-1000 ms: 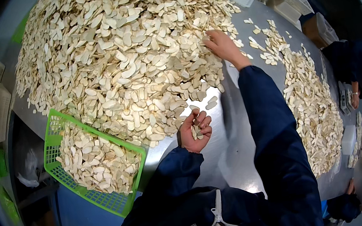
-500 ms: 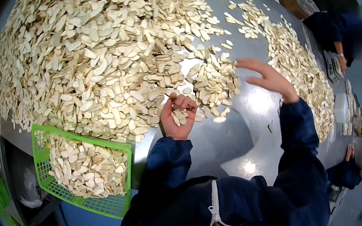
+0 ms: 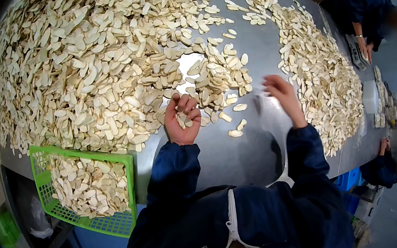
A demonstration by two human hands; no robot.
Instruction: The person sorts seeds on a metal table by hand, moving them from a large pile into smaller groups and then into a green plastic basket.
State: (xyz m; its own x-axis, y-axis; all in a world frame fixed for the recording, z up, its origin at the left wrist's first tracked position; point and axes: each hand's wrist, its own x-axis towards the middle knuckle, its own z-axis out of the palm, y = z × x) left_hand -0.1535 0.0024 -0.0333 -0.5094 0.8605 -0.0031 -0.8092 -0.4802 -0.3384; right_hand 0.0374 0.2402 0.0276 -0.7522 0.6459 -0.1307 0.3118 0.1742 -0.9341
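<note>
My left hand (image 3: pixel 183 126) is turned palm up near the table's front edge, fingers curled around a few pale, flat, oval dried slices (image 3: pixel 184 121). What the slices are cut from, I cannot tell. Just beyond it lies a small spread of the same slices (image 3: pixel 226 72), joined on its left to a very large pile (image 3: pixel 73 65). To the right, my right hand (image 3: pixel 283 96) hovers over bare metal, slightly blurred, its fingers bent and apart with nothing visible in them. A few loose slices (image 3: pixel 238 129) lie between the hands.
A green plastic basket (image 3: pixel 81 156) part-filled with slices stands at the left front. Another long heap of slices (image 3: pixel 319 81) runs along the right of the metal table (image 3: pixel 219 164). Co-workers (image 3: pixel 360 12) are at the far right, near a white tub (image 3: pixel 371 97).
My right hand has drawn down and nearer to me, its fingers now more bent. The left hand keeps its slices. Some slices now lie loose nearer me, and the whole view has shifted slightly.
</note>
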